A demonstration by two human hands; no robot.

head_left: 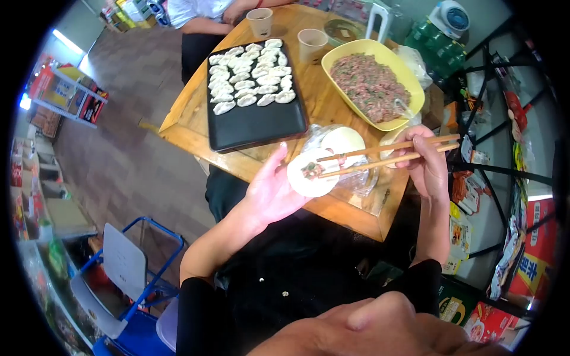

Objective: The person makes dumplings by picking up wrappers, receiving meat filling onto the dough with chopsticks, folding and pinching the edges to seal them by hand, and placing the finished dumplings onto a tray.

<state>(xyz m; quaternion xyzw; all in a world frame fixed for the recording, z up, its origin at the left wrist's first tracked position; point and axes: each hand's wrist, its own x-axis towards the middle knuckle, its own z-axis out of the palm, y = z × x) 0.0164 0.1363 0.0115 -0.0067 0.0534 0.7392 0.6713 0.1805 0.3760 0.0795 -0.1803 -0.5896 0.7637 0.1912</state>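
On the fingers of my left hand (pixel 276 188) lies a round dumpling wrapper (pixel 314 187), with its thumb raised beside the edge. A small lump of meat filling (pixel 312 171) sits on the wrapper. My right hand (pixel 426 160) grips a pair of wooden chopsticks (pixel 389 161), whose tips are at the filling, with a bit of meat between them. Behind the wrapper, a stack of wrappers (pixel 343 141) rests in a clear plastic bag (pixel 359 183). Beyond it stands a yellow bowl (pixel 417 89) of minced meat with green bits (pixel 371 86) and a clear-handled utensil.
A black tray (pixel 258 127) carries rows of folded dumplings (pixel 243 77) on the wooden table (pixel 193 113). Two paper cups (pixel 312 44) stand behind. Another person (pixel 202 15) sits at the far left side. A folding chair (pixel 124 255) is at lower left, and shelves with packages line the right.
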